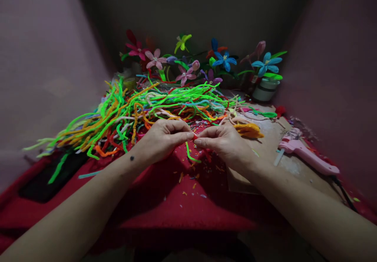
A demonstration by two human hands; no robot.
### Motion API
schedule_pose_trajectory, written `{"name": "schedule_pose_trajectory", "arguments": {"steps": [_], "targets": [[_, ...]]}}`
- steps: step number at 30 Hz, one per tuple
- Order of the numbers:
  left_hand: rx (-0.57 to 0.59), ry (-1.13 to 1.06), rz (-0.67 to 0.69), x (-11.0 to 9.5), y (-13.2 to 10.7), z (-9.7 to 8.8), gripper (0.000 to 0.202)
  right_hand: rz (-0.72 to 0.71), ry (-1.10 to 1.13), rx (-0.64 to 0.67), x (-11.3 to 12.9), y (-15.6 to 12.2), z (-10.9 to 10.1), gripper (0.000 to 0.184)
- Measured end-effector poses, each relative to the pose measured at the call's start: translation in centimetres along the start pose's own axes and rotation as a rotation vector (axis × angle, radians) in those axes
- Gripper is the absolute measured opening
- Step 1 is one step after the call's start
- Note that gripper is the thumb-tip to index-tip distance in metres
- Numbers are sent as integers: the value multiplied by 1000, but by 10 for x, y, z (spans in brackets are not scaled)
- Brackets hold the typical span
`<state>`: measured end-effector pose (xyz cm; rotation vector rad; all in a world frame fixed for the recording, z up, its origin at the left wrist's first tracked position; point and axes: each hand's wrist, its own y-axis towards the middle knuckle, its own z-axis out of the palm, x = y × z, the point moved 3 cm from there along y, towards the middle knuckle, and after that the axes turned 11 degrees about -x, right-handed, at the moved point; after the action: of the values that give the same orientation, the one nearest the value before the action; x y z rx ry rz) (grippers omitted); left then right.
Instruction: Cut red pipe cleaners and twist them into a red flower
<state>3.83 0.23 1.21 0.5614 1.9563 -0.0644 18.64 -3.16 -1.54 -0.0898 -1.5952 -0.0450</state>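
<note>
I'm pinching a small, seemingly unfinished red piece between the fingers of my left hand and right hand, just in front of the fuzzy-stem heap (apparently unworked), while flowers, seemingly done, are standing behind it.

My left fingers and right fingers hide most of the small bright-red piece; I can't tell its shape. My 2 bare forearms are cut off by the edges. The tiny multicoloured scraps are too small to identify.
</note>
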Motion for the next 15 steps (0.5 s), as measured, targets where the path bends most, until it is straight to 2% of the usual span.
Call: {"name": "schedule_pose_trajectory", "arguments": {"steps": [3,5,9,15], "targets": [[26,-148,-170,5,-2,4,18,62,94,1,-2,-1,1,14],[29,-204,-221,5,-3,5,18,91,143,8,-3,-1,2,16],[28,-198,-181,3,-3,5,17,124,224,36,-5,-1,3,20],[17,-166,-102,1,-3,5,18,118,250,10,-6,-1,5,25]]}}
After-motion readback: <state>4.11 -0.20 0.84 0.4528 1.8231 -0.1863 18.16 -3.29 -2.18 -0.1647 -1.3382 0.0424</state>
